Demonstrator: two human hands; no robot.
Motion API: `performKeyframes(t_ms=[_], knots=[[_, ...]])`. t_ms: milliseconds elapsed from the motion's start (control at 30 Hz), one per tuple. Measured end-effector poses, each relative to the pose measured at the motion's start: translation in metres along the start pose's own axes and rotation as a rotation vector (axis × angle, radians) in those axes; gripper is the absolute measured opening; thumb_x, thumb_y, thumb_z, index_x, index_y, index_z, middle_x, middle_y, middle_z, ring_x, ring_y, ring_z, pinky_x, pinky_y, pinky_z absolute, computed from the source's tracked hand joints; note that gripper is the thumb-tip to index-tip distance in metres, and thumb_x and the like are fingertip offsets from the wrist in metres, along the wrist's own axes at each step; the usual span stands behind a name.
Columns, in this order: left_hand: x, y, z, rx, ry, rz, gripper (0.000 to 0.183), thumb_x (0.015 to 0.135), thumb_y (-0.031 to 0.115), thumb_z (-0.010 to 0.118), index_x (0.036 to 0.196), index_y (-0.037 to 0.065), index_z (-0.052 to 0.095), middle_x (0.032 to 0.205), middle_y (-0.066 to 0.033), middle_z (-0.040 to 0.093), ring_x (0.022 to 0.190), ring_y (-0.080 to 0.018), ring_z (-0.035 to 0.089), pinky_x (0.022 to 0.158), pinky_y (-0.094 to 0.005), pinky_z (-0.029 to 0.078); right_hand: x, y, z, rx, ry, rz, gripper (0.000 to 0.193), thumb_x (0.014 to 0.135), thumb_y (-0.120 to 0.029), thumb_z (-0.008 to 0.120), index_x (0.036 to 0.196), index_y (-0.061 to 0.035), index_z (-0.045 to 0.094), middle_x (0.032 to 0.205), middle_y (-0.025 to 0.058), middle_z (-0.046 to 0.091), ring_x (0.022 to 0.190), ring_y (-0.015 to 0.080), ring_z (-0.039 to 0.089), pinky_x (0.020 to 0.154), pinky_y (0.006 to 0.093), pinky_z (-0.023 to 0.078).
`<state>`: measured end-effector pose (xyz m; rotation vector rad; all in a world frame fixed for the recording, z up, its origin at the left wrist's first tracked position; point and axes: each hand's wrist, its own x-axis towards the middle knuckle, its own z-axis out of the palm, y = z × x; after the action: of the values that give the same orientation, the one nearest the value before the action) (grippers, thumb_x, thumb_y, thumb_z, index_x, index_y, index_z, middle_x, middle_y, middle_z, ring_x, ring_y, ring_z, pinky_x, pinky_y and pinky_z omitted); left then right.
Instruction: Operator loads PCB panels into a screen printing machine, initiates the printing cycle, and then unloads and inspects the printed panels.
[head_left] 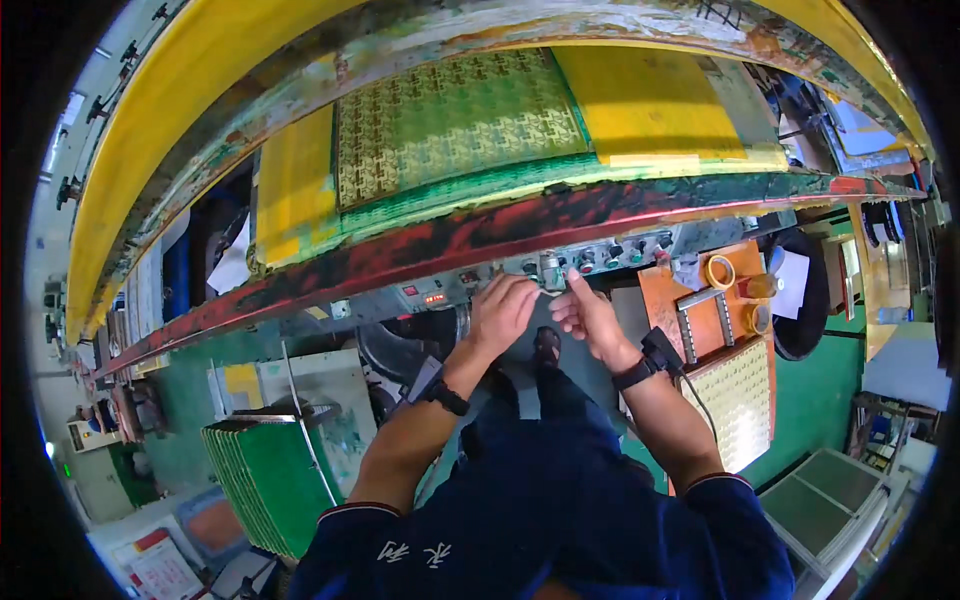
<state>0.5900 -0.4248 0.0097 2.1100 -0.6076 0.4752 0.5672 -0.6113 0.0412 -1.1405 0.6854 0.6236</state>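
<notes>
My left hand (500, 318) and my right hand (590, 318) are close together in front of the machine's control panel (595, 258). A small, thin whitish thing (549, 292) spans the gap between my fingertips; it is too small to name. The left fingers are bent inward and pinched at its left end. On the other side, my right fingers curl with the thumb raised, at its right end. Knobs and buttons line the panel just beyond my hands, and a small red lit display (434, 298) shows to the left of them.
A red, ink-stained frame bar (480, 232) crosses ahead of my hands, with a patterned screen (460, 125) beyond. At right, an orange board (655, 300) holds tape rolls (719, 271) and a patterned panel (735, 400). Green racked panels (255, 480) stand at left.
</notes>
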Motion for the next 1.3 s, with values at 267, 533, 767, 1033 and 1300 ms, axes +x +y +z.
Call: performKeyframes(t_ms=[267,533,767,1033,1300], knots=[[0.014,0.013,-0.008,0.036,-0.084,0.244,0.022,0.076,0.006,0.073,0.096,0.004,0.065,0.093,-0.0079,0.063,0.086,-0.0262,0.061,0.075,-0.0353,0.052,0.018,-0.008,-0.014,-0.150,-0.129,-0.170,0.020,0.089,-0.021,0.069,0.086,-0.0015,0.066,0.074,0.0029,0.063,0.057,0.0058,0.050,0.046,0.0202,0.036],[0.014,-0.024,0.015,-1.086,-0.206,-1.214,0.023,0.094,0.022,0.063,0.106,0.003,0.062,0.091,-0.0038,0.063,0.078,-0.0130,0.060,0.066,-0.0282,0.051,0.059,-0.023,-0.016,-0.630,-0.161,-0.680,0.013,0.092,-0.011,0.063,0.094,0.0020,0.064,0.084,0.0046,0.065,0.079,0.0119,0.056,0.073,0.0292,0.047],[0.021,-0.034,0.045,-0.778,-0.182,-1.098,0.011,0.091,0.015,0.065,0.093,0.004,0.063,0.074,0.0013,0.057,0.064,-0.0083,0.053,0.055,-0.0244,0.043,0.070,-0.031,-0.019,-0.735,0.002,-0.845,0.012,0.087,-0.008,0.068,0.095,0.0013,0.067,0.084,0.0075,0.068,0.077,0.0144,0.060,0.070,0.0304,0.048],[-0.015,-0.072,0.084,-0.938,0.145,-1.135,0.016,0.091,0.023,0.066,0.087,0.008,0.063,0.070,0.0037,0.054,0.061,-0.0057,0.049,0.053,-0.0235,0.039,0.112,-0.010,-0.028,-1.230,0.314,-1.096,0.014,0.084,-0.013,0.060,0.090,-0.0038,0.069,0.086,0.0203,0.068,0.086,0.0338,0.065,0.076,0.0429,0.049],[0.004,-0.053,0.068,-0.231,-0.275,-1.232,0.025,0.091,0.024,0.059,0.102,0.002,0.066,0.089,-0.0099,0.067,0.084,-0.0271,0.063,0.074,-0.0401,0.050,0.103,-0.001,-0.045,-1.186,0.384,-0.947,0.013,0.078,-0.011,0.061,0.084,-0.0030,0.069,0.085,0.0198,0.067,0.087,0.0390,0.063,0.077,0.0482,0.048]])
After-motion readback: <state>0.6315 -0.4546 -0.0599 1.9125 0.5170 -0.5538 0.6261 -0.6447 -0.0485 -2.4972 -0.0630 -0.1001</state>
